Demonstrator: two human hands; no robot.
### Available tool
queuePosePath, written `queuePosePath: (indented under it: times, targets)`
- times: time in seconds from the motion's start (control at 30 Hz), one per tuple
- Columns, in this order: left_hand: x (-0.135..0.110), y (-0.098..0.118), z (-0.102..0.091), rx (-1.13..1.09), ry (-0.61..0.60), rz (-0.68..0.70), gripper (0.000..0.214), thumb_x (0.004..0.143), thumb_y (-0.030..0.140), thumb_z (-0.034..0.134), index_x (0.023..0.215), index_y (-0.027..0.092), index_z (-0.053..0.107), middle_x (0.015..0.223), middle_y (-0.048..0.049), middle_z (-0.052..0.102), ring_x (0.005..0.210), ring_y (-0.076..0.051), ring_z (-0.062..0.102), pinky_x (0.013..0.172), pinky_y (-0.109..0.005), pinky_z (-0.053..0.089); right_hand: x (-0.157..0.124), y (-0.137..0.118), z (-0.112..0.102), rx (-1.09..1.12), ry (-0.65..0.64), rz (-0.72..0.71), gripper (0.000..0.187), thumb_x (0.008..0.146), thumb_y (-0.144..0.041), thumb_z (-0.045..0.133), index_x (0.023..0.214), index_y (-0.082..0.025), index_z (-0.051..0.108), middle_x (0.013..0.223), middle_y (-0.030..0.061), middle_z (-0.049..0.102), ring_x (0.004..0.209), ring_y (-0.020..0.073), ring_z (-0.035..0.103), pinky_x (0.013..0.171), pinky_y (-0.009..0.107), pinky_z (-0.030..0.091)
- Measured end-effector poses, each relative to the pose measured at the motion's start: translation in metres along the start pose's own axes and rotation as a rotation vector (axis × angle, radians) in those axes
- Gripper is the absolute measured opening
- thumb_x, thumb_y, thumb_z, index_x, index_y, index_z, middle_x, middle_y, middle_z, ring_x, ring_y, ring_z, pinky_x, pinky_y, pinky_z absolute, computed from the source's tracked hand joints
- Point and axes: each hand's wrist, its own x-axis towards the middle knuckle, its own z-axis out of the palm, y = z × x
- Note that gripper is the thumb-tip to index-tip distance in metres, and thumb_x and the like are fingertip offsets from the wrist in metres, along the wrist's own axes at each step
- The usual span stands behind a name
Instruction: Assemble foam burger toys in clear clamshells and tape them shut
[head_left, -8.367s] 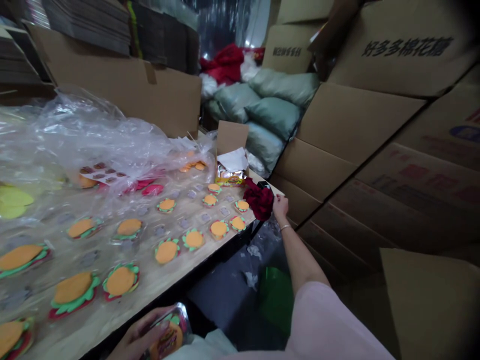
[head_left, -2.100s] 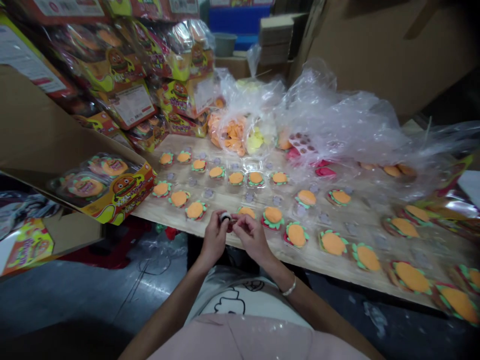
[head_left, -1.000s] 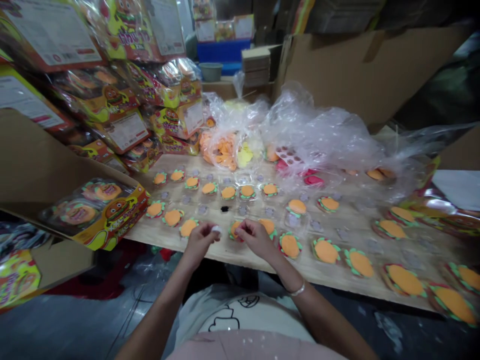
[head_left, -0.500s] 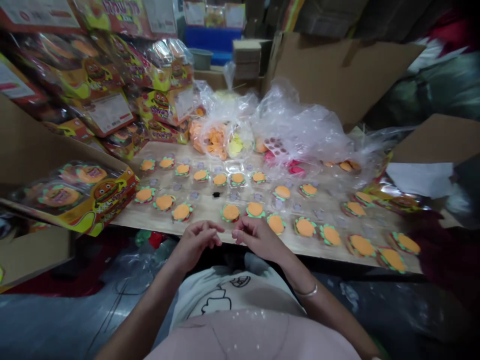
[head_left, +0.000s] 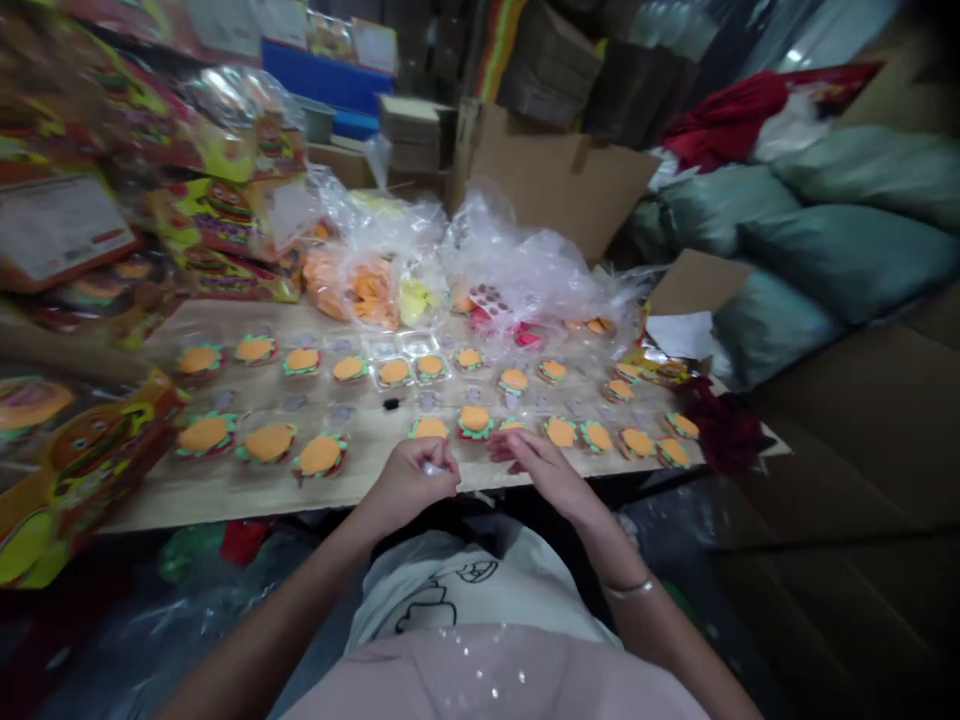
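Note:
My left hand [head_left: 420, 478] is closed at the table's front edge, fingers curled round a small pale, shiny piece [head_left: 433, 468] too blurred to name. To its right, my right hand [head_left: 541, 468] has its fingers stretched out, and I see nothing in it. Just beyond the hands lie toy burgers with orange bun tops and green frills, among them one burger [head_left: 430, 428] past my left hand and another burger [head_left: 474, 420] between the two. My right fingertips partly cover a third burger [head_left: 512, 425]; whether they touch it I cannot tell.
Several more burgers lie in rows across the table [head_left: 247, 490], with small clear plastic pieces [head_left: 427, 401] between. A small black object [head_left: 391, 404] lies mid-table. Clear bags [head_left: 367, 290] of orange and yellow parts stand behind. Printed burger boxes [head_left: 105, 450] are on the left, sacks [head_left: 855, 250] on the right.
The view has swung to the right. My right fingers have straightened from a pinch. My left fingers have curled in, and a small pale piece now shows in them.

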Motion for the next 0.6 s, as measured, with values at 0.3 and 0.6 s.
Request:
queuePosePath:
  times: [0.3,0.6]
  targets:
    - [0.036,0.001,0.035,0.243,-0.184,0.075,0.032,0.063,0.024,0.060,0.056,0.020,0.029,0.058,0.0033,0.052,0.054,-0.009,0.040,0.051,-0.020,0.031,-0.019,0.007,0.003,0.271,-0.017,0.091,0.030,0.071,-0.043,0.070,0.071,-0.015,0.059,0.061,-0.0033,0.056,0.053,0.0074,0.050,0.054,0.021,0.039]
    - [0.082,-0.028,0.115,0.638,-0.199,0.215,0.011,0.066,0.025,0.057,0.068,0.020,0.048,0.064,0.0031,0.055,0.062,-0.015,0.050,0.058,-0.024,0.036,-0.055,0.059,-0.058,0.214,0.333,0.106,0.015,0.070,-0.029,0.066,0.069,-0.015,0.061,0.059,-0.0033,0.058,0.049,0.0075,0.050,0.051,0.020,0.039]
